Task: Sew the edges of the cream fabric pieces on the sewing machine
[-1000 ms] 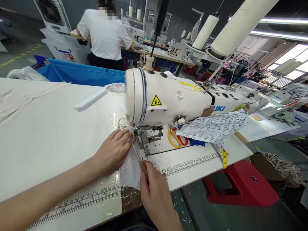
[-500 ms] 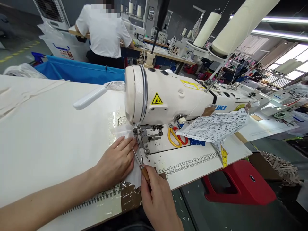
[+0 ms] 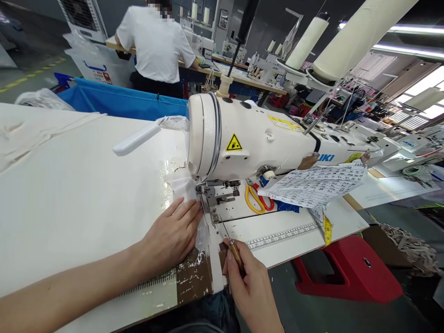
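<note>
My left hand (image 3: 171, 233) lies flat, fingers stretched out, on a piece of thin white fabric (image 3: 182, 186) beside the presser foot of the sewing machine (image 3: 251, 143). Part of the fabric is hidden under that hand. A narrow white strip (image 3: 217, 266) runs from the foot down over the table's front edge. Just right of the strip, my right hand (image 3: 252, 282) is closed around the wooden handle of an awl (image 3: 235, 254). The awl's thin metal point slants up and left, near the machine's bed plate.
Yellow-and-red-handled scissors (image 3: 255, 199) lie under the machine arm beside a hanging paper sheet (image 3: 315, 187). A tape measure (image 3: 327, 230) dangles at the table's edge. A red stool (image 3: 360, 273) stands below. Beyond a blue cloth bin (image 3: 128, 101), a person in a white shirt (image 3: 157, 46) sits.
My right hand has moved the awl right, away from my left fingers. The narrow strip now hangs over the table's front edge. My left hand stays on the fabric; the view has shifted slightly.
</note>
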A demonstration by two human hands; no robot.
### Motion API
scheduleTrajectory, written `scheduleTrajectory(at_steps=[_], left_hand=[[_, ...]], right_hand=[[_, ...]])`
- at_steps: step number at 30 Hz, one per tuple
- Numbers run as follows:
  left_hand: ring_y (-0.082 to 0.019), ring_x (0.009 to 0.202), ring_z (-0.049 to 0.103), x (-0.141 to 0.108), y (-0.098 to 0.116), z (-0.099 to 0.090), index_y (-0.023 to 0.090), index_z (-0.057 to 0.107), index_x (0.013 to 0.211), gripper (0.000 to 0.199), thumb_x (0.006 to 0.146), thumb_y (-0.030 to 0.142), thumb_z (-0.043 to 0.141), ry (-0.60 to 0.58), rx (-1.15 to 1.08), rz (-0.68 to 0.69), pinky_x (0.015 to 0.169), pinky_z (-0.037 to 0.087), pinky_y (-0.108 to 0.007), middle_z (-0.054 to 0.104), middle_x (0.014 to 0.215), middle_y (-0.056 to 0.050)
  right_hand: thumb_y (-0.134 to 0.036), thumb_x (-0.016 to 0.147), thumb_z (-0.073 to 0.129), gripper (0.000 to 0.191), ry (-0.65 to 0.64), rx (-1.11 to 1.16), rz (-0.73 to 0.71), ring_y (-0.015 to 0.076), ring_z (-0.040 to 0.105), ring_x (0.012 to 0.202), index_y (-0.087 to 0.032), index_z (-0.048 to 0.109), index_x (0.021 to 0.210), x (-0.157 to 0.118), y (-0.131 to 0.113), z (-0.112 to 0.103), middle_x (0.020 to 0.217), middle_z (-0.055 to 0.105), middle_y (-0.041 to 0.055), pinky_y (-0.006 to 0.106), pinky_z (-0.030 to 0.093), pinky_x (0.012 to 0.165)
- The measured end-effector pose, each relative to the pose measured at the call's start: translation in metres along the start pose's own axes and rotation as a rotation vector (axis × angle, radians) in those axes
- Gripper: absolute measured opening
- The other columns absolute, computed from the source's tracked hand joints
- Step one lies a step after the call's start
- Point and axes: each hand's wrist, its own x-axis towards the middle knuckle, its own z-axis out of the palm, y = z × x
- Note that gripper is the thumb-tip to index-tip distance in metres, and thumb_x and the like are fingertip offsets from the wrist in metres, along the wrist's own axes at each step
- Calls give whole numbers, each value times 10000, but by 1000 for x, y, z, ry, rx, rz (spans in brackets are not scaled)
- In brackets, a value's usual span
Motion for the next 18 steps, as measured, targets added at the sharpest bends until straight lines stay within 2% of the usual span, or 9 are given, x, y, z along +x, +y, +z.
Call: scheduleTrajectory(at_steps=[6,11,18], left_hand=[[-291,1264,546,-1,0,-2,65,644,1281,421,988,207,377,-31,-12,5,1114,387,-461,646,1336,-166],[-297,1278,540,-1,1,-4,70,630,1302,426,994,219,377,-66,-15,6,1122,386,-468,633,1358,-167],[-304,1269,544,-1,1,-4,55,639,1285,431,982,239,394,-58,-29,10,1115,389,-467,636,1352,-176]], right_hand=[[-306,1035,365,233,11,0,-31,146,573,499,-226,565,947,1,0,0,668,633,-13,229,407,479],[-286,1028,378,235,31,-13,-63,152,613,533,-220,602,1004,1,-1,0,676,653,-11,227,443,515],[-366,1046,390,322,47,8,2,168,645,559,-216,630,1199,-2,0,2,654,657,-12,222,484,524]])
